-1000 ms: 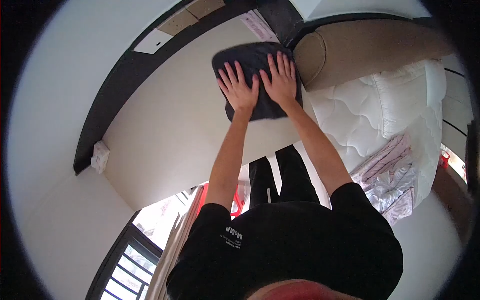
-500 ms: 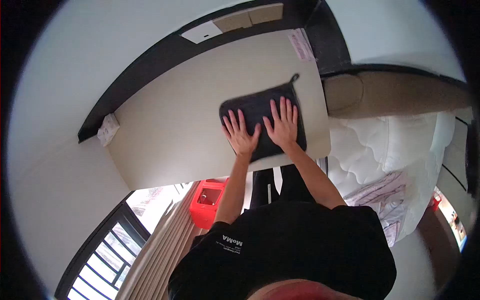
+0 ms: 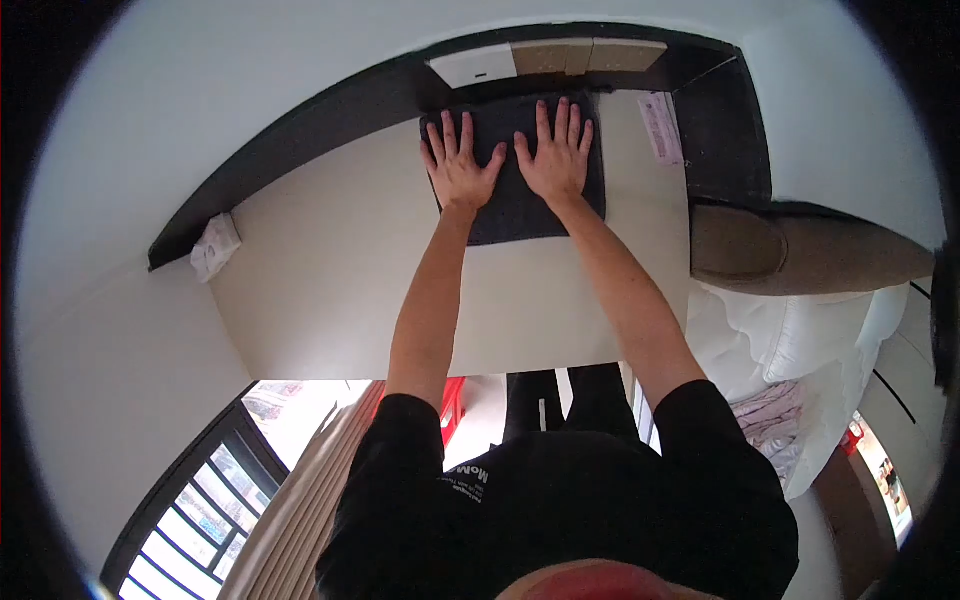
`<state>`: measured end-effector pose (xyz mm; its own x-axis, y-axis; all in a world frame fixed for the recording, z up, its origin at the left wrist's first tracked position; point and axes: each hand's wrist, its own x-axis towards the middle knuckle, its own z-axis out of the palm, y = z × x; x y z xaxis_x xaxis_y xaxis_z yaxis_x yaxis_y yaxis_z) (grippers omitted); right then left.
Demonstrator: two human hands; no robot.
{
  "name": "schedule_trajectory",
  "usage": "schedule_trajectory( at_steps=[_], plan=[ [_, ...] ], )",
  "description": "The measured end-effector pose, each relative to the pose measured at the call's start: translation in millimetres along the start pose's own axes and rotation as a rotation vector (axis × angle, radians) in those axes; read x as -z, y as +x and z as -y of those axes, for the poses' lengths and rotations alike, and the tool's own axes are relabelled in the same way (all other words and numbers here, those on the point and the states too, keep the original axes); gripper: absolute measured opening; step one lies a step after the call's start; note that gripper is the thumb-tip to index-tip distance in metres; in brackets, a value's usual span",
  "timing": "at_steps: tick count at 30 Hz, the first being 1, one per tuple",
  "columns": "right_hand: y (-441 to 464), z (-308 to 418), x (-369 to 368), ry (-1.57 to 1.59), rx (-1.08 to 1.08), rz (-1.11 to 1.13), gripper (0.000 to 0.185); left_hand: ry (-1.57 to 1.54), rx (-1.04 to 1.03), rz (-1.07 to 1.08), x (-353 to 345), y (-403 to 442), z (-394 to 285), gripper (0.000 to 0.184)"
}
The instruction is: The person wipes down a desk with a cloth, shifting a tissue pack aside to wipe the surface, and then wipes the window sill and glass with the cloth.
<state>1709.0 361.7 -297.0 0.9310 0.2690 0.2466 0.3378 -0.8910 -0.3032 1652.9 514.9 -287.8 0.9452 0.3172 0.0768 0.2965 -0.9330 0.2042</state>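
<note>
A dark grey cloth point(image 3: 515, 215) lies spread flat on the pale tabletop point(image 3: 330, 280), its far edge close to the dark back ledge. My left hand point(image 3: 462, 172) presses palm-down on the cloth's left part, fingers spread. On the right part rests my right hand point(image 3: 553, 160), also flat with its fingers apart. The two thumbs point toward each other with a strip of cloth showing between them. Both arms are stretched far forward over the table.
Boxes point(image 3: 550, 58) sit on the dark shelf behind the table. A tissue pack point(image 3: 214, 248) is at the far left corner, a pink packet point(image 3: 661, 128) at the right. Beside the table are a white mattress point(image 3: 745, 325) and brown headboard point(image 3: 800, 250); a red stool point(image 3: 453, 405) stands below.
Both hands have pushed the cloth forward, away from my body, to the back of the table. My arms are now straighter, and the camera view has shifted.
</note>
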Motion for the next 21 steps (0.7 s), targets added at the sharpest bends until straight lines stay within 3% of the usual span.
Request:
schedule_trajectory(
  at_steps=[6,8,10,11,12,13,14,15,16,17,18,21],
  plan=[
    [-41,-5,14,0.051,0.046,-0.044,0.064,-0.022,-0.055,-0.055,-3,-28,-2,0.084],
    [-75,-7,28,0.241,0.017,-0.013,0.058,-0.048,-0.043,-0.048,1,-69,-7,0.083],
    [-104,1,71,0.592,-0.153,-0.061,0.052,-0.036,-0.017,-0.010,8,-109,-4,0.082],
    [-108,21,131,0.856,-0.349,-0.116,0.042,-0.015,0.006,-0.031,11,-117,-2,0.082],
    [-107,27,204,0.934,-0.250,-0.164,0.033,-0.069,0.016,-0.033,12,-127,-1,0.081],
    [-105,29,261,0.793,0.072,-0.556,0.028,-0.119,0.023,-0.025,14,-137,1,0.081],
    [-78,65,290,0.824,0.064,-0.545,0.028,-0.090,0.038,-0.021,15,-141,-1,0.081],
    [-109,27,371,1.088,0.230,-1.214,0.030,-0.096,0.045,-0.013,17,-137,-4,0.080],
    [-112,34,427,1.108,0.218,-1.217,0.030,-0.106,0.051,-0.009,18,-133,-5,0.080],
    [-137,-23,503,1.143,0.258,-1.266,0.031,-0.088,0.056,0.000,19,-134,-6,0.080],
    [-47,93,490,1.173,0.304,-1.324,0.031,-0.079,0.050,-0.003,20,-133,-5,0.080],
    [-66,76,478,1.233,0.460,-1.492,0.033,-0.083,0.044,-0.015,17,-134,-6,0.080]
  ],
)
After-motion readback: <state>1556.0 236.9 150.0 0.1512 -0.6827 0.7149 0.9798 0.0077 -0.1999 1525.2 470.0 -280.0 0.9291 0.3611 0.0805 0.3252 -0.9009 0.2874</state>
